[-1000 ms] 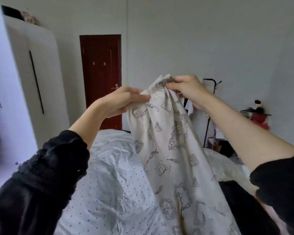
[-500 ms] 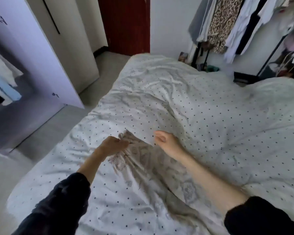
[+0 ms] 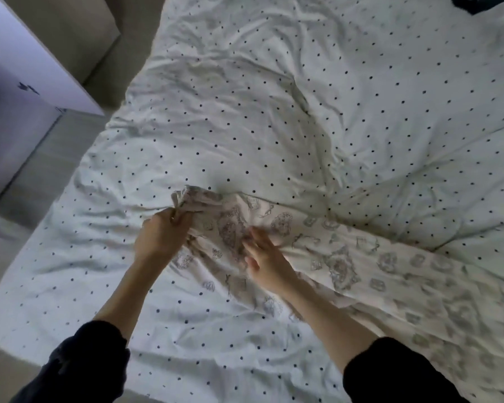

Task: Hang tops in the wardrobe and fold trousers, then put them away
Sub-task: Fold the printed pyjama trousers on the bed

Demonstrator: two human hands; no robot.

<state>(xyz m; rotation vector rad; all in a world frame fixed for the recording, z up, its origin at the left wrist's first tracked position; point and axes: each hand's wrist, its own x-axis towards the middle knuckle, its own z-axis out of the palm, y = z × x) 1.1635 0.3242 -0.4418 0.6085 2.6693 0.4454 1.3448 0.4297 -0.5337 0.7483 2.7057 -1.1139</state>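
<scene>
Rumpled dotted duvet (image 3: 303, 112), printed trousers (image 3: 361, 257) spread flat, wardrobe door (image 3: 26, 59) left

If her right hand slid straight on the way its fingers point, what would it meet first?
Likely the bunched waistband, which the left hand pinches. The right hand lies flat on the printed trousers, fingers pointing up-left; depth is unclear.

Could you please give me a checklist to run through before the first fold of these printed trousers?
1. Printed trousers lying on the polka-dot duvet: ok.
2. Left hand grips the waistband end: ok.
3. Right hand lies flat on the fabric, fingers straight: ok.
4. Fabric smooth: not ok, creases bunch between the hands.
5. Legs aligned one over the other: cannot tell, the far end leaves the frame.
</scene>
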